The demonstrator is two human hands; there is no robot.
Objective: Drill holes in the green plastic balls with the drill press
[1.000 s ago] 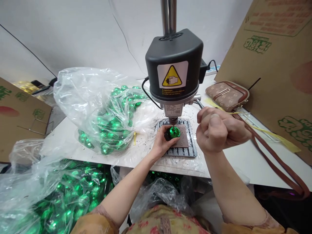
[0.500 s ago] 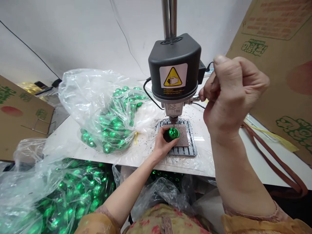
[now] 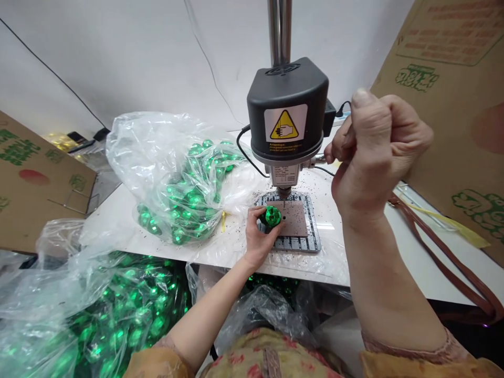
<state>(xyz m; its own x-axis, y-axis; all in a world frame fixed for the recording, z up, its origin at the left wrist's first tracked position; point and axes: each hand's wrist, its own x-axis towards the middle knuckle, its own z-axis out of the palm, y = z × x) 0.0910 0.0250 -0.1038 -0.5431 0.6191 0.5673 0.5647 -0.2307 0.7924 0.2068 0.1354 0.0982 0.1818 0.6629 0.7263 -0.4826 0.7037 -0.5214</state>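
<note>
The green ball [image 3: 271,216] sits pinched between the thumb and fingers of my left hand [image 3: 259,233], just left of the drill bit [image 3: 284,203] and above the left part of the wooden pad [image 3: 294,226]. Half a second ago I had it directly beneath the bit; now I have drawn it aside, and the small dark hole [image 3: 284,217] in the pad shows where the ball was covering it. My right hand [image 3: 374,147] is curled round the end of the lever [image 3: 320,159], raised well above where it was a second ago and nearly unchanged since half a second ago. The chuck [image 3: 284,193] hangs over the pad with nothing under the bit but that hole.

I take this to mean that the drilling stroke on this ball is over and the ball is coming away from the machine. Dark patches show on its upper face, but I cannot tell which, if any, is a fresh hole. Black crumbs lie scattered round the metal base [image 3: 314,237], and more green balls [image 3: 195,198] fill the clear bag [image 3: 136,142] to my left.
</note>
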